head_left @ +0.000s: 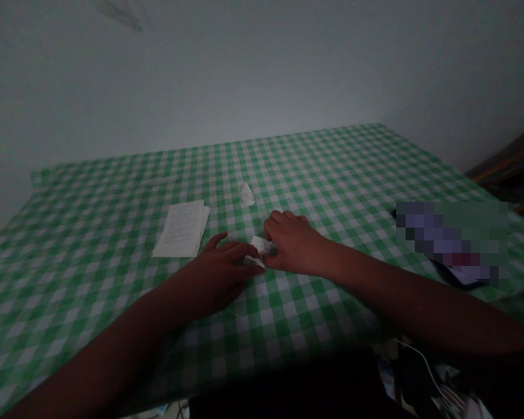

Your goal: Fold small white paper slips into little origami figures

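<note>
Head view looks down on a left hand point(218, 270) and a right hand point(294, 247), their fingertips pinching a small folded white paper slip point(257, 253) between them, just above a green-and-white gingham tablecloth point(314, 169). A flat stack of printed white sheets point(181, 230) lies just left, a crumpled white scrap point(246, 194) lies ahead, and open cloth runs to the far edge against a pale wall point(262, 70).
</note>
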Motion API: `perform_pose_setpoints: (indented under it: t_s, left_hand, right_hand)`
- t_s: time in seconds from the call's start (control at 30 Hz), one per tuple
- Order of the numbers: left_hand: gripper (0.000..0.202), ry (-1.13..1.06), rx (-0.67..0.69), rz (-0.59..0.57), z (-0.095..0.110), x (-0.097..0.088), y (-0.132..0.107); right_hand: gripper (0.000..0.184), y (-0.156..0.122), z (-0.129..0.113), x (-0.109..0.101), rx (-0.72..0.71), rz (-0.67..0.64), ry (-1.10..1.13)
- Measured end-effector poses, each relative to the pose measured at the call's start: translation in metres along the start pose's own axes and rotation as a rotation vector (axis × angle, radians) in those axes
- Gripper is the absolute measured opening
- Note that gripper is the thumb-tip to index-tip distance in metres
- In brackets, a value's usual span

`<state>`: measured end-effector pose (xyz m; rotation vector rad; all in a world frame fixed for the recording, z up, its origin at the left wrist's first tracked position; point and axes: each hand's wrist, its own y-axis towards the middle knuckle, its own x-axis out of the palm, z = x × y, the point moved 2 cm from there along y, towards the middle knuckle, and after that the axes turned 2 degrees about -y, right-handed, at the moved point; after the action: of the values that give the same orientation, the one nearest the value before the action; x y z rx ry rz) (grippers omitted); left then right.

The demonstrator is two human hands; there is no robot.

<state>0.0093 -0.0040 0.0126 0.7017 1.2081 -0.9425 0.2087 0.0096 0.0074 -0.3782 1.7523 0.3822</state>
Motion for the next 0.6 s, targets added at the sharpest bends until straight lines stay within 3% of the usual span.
perform_pose_setpoints:
  t_s: [0.17,0.37,0.47,0.6]
  left_hand:
    - [0.041,-0.018,0.001,0.01,-0.001,0.001,-0.001]
    - [0.041,-0.024,-0.003,0.014,0.0,0.0,0.0]
    - [0.039,-0.025,0.0,0.021,-0.002,0.002,-0.001]
    - [0.032,-0.056,0.031,0.036,-0.007,0.005,-0.003]
  right_hand:
    - [0.027,0.008,0.017,-0.001,0.105,0.018,-0.035]
    - [0.016,0.009,0.017,0.0,0.087,0.064,-0.005]
    - [0.019,0.01,0.018,0.003,-0.003,0.09,0.08]
    - [0.03,0.011,0.016,0.005,-0.251,0.118,0.181]
